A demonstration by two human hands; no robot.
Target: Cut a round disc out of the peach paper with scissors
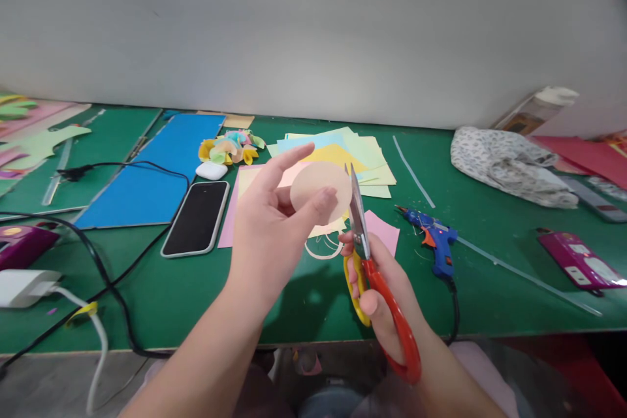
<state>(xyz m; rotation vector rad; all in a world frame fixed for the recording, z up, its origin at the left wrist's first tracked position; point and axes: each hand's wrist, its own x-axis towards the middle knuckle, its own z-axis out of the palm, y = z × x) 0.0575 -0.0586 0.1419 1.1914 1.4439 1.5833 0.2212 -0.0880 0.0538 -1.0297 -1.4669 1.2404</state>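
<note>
A round, cream-coloured paper disc (313,183) is pinched in my left hand (272,222), its thumb lying on the front and the index finger raised. My right hand (392,287) grips scissors (396,313) with one red and one yellow handle. Their blades point up, slightly parted, at the right edge of the disc. Behind the disc lies a stack of pastel paper sheets (377,150). Thin curled paper offcuts (323,255) rest on the green table below it.
A phone (196,219), white case (211,171), paper flowers (230,147) and blue board (147,170) are on the left, with black cables (105,274). On the right are a blue glue gun (441,248), clear glue sticks (519,274), patterned cloth (504,166) and a purple device (578,258).
</note>
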